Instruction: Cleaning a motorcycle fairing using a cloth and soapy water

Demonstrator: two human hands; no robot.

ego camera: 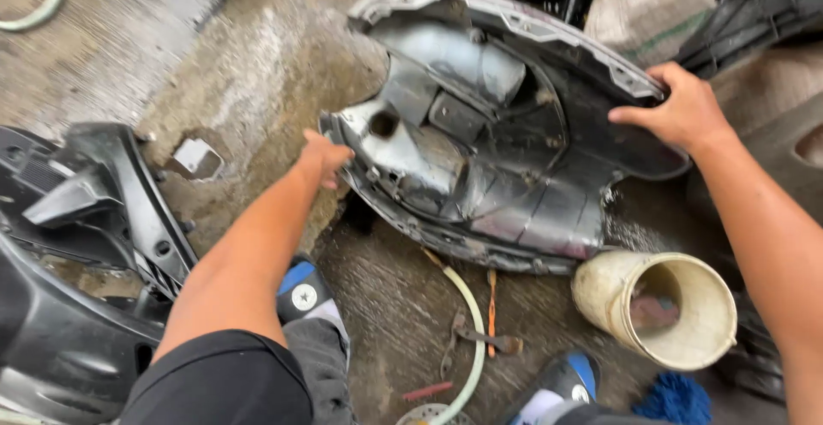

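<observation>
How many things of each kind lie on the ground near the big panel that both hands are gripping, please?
Large black panel held by left hand and right hand: 1
Cream bucket on its side: 1
Pliers: 1
Orange-handled screwdriver: 1
Pale hose: 1
Total: 5

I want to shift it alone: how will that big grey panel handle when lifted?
The panel is probably light for its size, being a thin moulded shell. It may flex, since both hands hold opposite edges. Its wet, grimy surface looks slippery.
</observation>
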